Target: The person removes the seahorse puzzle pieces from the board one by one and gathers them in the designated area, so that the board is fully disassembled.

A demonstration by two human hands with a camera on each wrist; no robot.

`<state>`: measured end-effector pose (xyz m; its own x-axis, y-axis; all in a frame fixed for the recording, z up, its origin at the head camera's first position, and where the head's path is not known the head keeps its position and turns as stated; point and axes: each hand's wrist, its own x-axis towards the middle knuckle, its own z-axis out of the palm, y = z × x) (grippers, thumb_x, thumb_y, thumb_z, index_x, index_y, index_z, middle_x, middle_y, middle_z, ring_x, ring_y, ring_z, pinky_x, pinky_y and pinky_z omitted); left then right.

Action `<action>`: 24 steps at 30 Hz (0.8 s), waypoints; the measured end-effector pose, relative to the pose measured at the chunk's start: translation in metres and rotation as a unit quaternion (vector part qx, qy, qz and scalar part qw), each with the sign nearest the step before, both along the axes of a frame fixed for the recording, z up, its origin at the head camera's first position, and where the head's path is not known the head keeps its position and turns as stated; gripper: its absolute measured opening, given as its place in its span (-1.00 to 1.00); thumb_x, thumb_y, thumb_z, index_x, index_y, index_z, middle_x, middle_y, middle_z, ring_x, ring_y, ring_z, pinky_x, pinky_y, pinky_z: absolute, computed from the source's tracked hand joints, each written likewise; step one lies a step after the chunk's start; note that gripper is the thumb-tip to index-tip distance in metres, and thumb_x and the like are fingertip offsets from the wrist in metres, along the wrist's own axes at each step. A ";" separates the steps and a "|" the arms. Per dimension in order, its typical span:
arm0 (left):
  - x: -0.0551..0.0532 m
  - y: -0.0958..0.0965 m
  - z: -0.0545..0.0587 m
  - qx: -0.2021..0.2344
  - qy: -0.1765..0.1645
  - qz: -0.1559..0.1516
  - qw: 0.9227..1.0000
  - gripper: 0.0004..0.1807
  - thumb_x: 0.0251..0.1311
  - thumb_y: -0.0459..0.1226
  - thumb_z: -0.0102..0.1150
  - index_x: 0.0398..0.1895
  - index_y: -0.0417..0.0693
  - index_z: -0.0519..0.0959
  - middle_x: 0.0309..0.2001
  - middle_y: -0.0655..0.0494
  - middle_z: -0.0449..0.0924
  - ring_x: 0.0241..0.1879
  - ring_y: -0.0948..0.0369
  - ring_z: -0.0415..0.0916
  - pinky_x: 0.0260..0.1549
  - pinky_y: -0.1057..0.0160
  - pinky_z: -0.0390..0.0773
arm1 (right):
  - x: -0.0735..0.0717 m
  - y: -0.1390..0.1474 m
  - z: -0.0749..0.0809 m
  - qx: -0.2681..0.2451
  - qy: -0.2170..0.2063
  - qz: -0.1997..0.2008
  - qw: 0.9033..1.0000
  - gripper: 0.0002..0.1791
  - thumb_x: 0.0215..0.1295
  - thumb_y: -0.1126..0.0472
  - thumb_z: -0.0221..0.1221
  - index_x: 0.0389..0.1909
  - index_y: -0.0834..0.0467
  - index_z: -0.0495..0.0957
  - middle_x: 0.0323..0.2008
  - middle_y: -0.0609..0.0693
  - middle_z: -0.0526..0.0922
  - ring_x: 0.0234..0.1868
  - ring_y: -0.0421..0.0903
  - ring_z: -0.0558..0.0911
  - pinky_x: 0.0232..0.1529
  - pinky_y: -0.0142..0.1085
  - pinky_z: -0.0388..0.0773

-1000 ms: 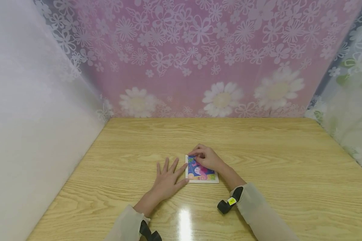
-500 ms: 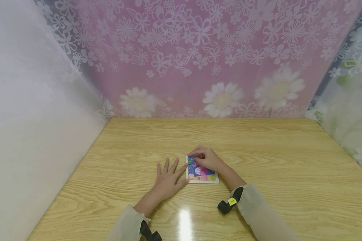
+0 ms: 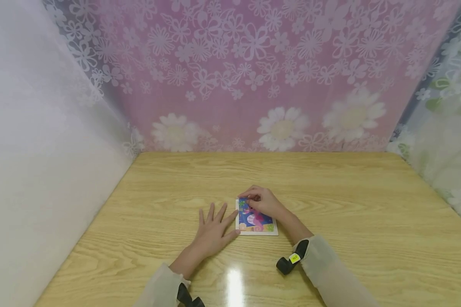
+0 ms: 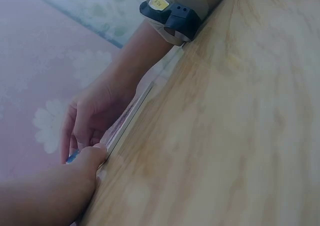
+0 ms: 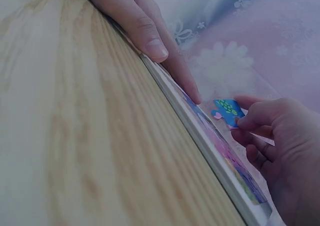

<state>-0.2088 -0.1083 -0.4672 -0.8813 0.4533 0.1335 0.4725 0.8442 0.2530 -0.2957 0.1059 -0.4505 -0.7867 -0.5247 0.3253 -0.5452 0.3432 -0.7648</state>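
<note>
A small jigsaw puzzle (image 3: pixel 256 221) in a white-edged tray (image 3: pixel 259 233) lies on the table, with a pink figure on a blue ground. My right hand (image 3: pixel 266 203) pinches a blue jigsaw piece (image 5: pixel 229 111) bearing a green turtle. In the right wrist view this piece is tilted up above the tray's far left corner. My left hand (image 3: pixel 210 233) is spread on the wood to the left, its thumb and index fingertips touching the tray's left edge. The right hand hides the puzzle's upper right part in the head view.
The wood-grain table (image 3: pixel 349 204) extends around the tray on all sides. A pink flowered cloth (image 3: pixel 223 85) hangs behind it, with pale cloth walls on the left (image 3: pixel 61 149) and right (image 3: pixel 442 149). Each wrist wears a black camera strap.
Both hands and the tray keep almost the same places, and the right hand still pinches the jigsaw piece. The head view has shifted very slightly.
</note>
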 end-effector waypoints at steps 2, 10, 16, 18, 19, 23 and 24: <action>0.001 0.000 0.001 0.003 -0.002 0.000 1.000 -0.31 0.26 0.27 -0.36 0.40 0.23 0.13 0.40 -0.08 -0.10 0.32 -0.25 -0.33 0.10 -0.34 -0.41 | 0.003 -0.001 0.006 -0.004 0.002 -0.001 1.000 -0.76 0.18 0.45 0.13 -0.15 0.25 0.63 -0.26 0.04 0.55 -0.41 -0.14 0.50 -0.40 -0.35 0.49; 0.000 0.001 0.000 0.009 -0.003 0.004 1.000 -0.31 0.26 0.28 -0.37 0.40 0.25 0.13 0.40 -0.07 -0.09 0.33 -0.24 -0.33 0.12 -0.31 -0.42 | 0.019 -0.001 0.038 -0.003 -0.010 -0.004 1.000 -0.76 0.16 0.52 0.10 -0.15 0.37 0.60 -0.24 0.23 0.54 -0.35 0.04 0.53 -0.38 -0.30 0.49; 0.000 0.001 -0.002 0.012 -0.003 0.004 1.000 -0.30 0.25 0.29 -0.39 0.40 0.27 0.11 0.41 -0.06 -0.11 0.33 -0.22 -0.36 0.12 -0.30 -0.45 | 0.004 0.014 0.022 0.026 -0.009 -0.024 0.999 -0.76 0.20 0.43 0.12 -0.12 0.25 0.62 -0.24 0.01 0.55 -0.26 -0.07 0.51 -0.26 -0.24 0.48; -0.001 0.002 -0.003 0.014 0.000 0.003 1.000 -0.30 0.25 0.29 -0.38 0.40 0.27 0.12 0.41 -0.06 -0.10 0.34 -0.21 -0.35 0.12 -0.29 -0.44 | 0.002 0.020 0.020 0.028 -0.014 -0.031 0.999 -0.75 0.21 0.40 0.12 -0.11 0.22 0.63 -0.23 -0.03 0.55 -0.24 -0.08 0.50 -0.24 -0.21 0.48; -0.001 0.002 -0.003 0.016 0.002 0.003 1.000 -0.30 0.25 0.29 -0.37 0.40 0.26 0.13 0.40 -0.06 -0.09 0.34 -0.20 -0.34 0.13 -0.29 -0.44 | 0.001 0.023 0.019 0.026 -0.013 -0.031 0.999 -0.75 0.21 0.39 0.12 -0.11 0.22 0.63 -0.23 -0.03 0.56 -0.25 -0.07 0.49 -0.24 -0.20 0.48; -0.002 0.002 -0.003 0.027 0.013 0.005 1.000 -0.32 0.26 0.25 -0.33 0.39 0.22 0.16 0.40 -0.07 -0.05 0.35 -0.17 -0.31 0.14 -0.27 -0.41 | -0.001 0.037 0.020 0.020 -0.015 -0.037 0.999 -0.75 0.19 0.41 0.13 -0.13 0.20 0.64 -0.24 -0.05 0.57 -0.32 -0.08 0.48 -0.32 -0.24 0.46; -0.002 0.003 -0.003 0.029 0.017 0.006 0.999 -0.32 0.27 0.25 -0.32 0.39 0.21 0.16 0.39 -0.07 -0.04 0.35 -0.17 -0.31 0.15 -0.27 -0.41 | -0.001 0.041 0.020 0.019 -0.016 -0.040 0.999 -0.74 0.19 0.41 0.12 -0.13 0.19 0.64 -0.24 -0.05 0.57 -0.34 -0.09 0.47 -0.34 -0.27 0.46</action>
<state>-0.2109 -0.1057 -0.4701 -0.8810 0.4342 0.1880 0.4720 0.8342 0.2853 -0.2966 0.1471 -0.4305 -0.8365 -0.4706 0.2808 -0.4902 0.4135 -0.7673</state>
